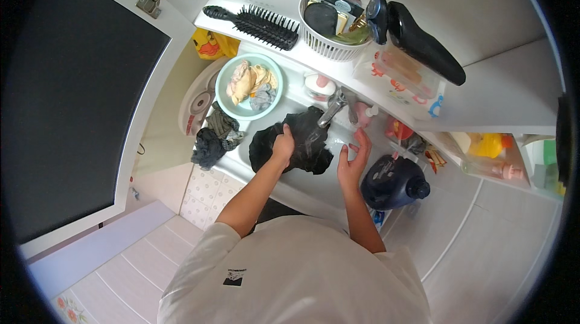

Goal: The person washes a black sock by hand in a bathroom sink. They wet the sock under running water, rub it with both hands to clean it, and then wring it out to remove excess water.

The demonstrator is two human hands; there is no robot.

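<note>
A wet black cloth garment is spread in the white washbasin, under the chrome faucet. Water streams from the spout onto its dark fabric. My left hand grips the garment near its middle, thumb on top and the other fingers hidden by the cloth. To the right of the garment, my right hand hovers over the basin with its fingers apart and nothing in it. A pale green plastic bowl holding small cream and grey cloths stands at the basin's back left.
Crumpled dark cloths lie on the basin's left rim. A large dark blue bottle stands right of my right hand, and a pink pump bottle behind it. Above, a shelf carries a black hairbrush and a white basket. A mirrored cabinet door hangs open at left.
</note>
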